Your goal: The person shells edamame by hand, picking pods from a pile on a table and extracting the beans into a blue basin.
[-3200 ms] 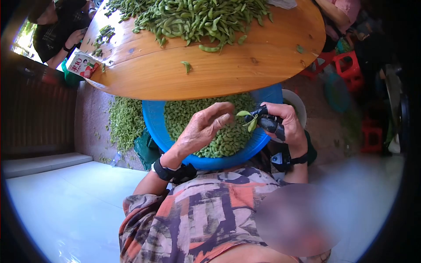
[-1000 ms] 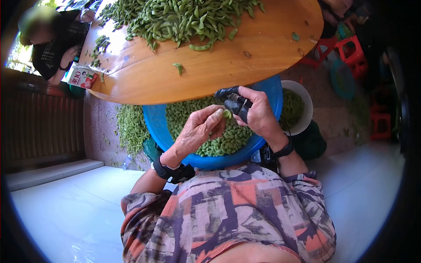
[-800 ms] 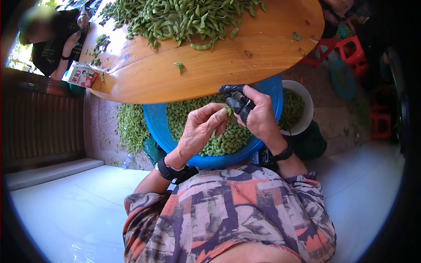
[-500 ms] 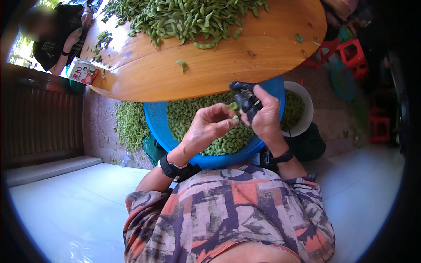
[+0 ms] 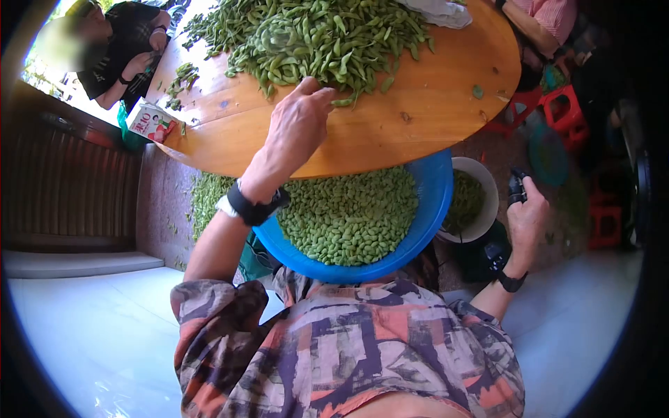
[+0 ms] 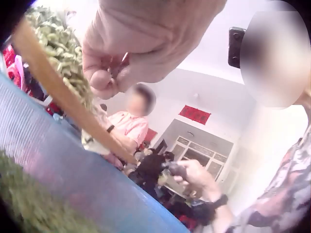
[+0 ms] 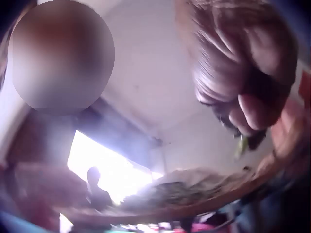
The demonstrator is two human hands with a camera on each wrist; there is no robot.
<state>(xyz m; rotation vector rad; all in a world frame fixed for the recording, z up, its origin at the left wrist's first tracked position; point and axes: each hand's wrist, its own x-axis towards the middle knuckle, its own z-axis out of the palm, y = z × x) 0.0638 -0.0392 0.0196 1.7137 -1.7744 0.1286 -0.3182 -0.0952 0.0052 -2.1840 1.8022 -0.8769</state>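
Observation:
My left hand (image 5: 296, 125) reaches over the table to the front edge of a heap of green soybean pods (image 5: 334, 42). Its fingers are loosely bent, the tips right beside a pod at the heap's edge. In the left wrist view, thumb and fingertips (image 6: 101, 81) come close together, with light showing between them. Out to the right, past a white tub (image 5: 490, 202), is my right hand (image 5: 527, 216), black coverings on some of its fingers. The right wrist view shows those fingers curled, with a bit of green pod (image 7: 241, 147) poking out below them.
A blue basin (image 5: 439, 202) of shelled beans (image 5: 348, 216) sits against my lap, partly under the wooden table's (image 5: 418, 132) edge. A printed carton (image 5: 150, 122) stands at the table's left. Red stools (image 5: 564, 111) are at right; people sit on both sides.
My hands, together over the basin half a second ago, have parted. The left went forward to the pod heap; the right swung out to the right beyond the white tub.

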